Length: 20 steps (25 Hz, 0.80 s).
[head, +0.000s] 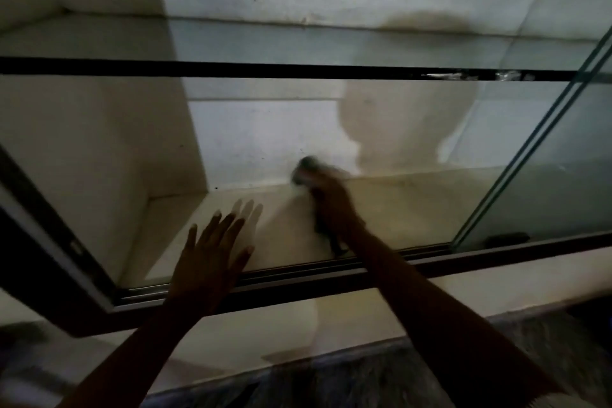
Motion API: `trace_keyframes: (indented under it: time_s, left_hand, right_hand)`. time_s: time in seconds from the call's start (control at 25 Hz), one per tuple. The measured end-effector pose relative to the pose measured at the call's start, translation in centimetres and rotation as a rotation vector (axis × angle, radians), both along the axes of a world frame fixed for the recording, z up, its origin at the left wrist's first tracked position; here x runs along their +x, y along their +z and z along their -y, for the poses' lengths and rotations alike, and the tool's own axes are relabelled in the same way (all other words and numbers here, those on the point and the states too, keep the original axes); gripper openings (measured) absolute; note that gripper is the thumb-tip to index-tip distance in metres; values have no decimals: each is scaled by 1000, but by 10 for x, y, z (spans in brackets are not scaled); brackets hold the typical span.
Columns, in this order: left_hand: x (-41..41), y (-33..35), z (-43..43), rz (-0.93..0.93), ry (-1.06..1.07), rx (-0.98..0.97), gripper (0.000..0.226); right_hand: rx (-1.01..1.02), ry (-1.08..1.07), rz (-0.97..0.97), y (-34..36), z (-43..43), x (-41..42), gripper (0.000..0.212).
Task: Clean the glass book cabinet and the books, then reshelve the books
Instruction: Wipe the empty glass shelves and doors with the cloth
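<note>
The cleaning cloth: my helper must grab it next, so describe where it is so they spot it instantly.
Start at the glass cabinet door and follow the right hand upward. The cloth is the blurred grey wad held against the pane; the left hand lies flat and holds nothing.

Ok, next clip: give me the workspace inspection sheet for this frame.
Surface: glass door shut in its dark frame, reflections on it.
Job's things: cloth pressed to the glass; shelf behind it bare; no books seen.
Clutter: nothing seen.
Hands: left hand flat and open on the glass; right hand gripping the cloth, blurred.
Cables: nothing seen.
Surroundings: pale ledge below the frame, dim light.
</note>
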<state>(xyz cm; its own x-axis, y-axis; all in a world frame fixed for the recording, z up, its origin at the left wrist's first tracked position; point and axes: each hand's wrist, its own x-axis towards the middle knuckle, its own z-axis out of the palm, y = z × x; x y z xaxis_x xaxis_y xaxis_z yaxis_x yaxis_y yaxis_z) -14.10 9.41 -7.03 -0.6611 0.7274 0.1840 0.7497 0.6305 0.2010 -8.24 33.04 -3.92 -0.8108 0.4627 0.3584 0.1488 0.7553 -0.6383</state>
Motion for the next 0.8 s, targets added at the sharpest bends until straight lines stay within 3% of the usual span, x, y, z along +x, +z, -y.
trace_keyframes:
  time_s: [0.08,0.2,0.28,0.4,0.52,0.64,0.8]
  left_hand:
    - [-3,-5,13,-3,27,-33,94]
    - [-3,-6,13,39,63,-21,83]
    - [-1,-3,10,23,70,-20,83]
    - [0,-3,11,-33,83,88,84]
    - [3,-5,11,-87,83,337,73]
    - [16,-5,21,-21,181,649,61]
    - [50,-13,49,30,347,879,51]
  right_hand:
    - [42,-215,-32,-5,-48,6,35]
    - [113,-322,224,-27,-58,-3,45]
    - [91,-330,283,-35,-35,-16,46]
    - [135,-177,227,-33,14,-41,44]
    - [196,-78,241,-32,63,-60,49]
    - [297,128,247,-34,96,-80,52]
    - [315,430,267,-36,142,-124,47]
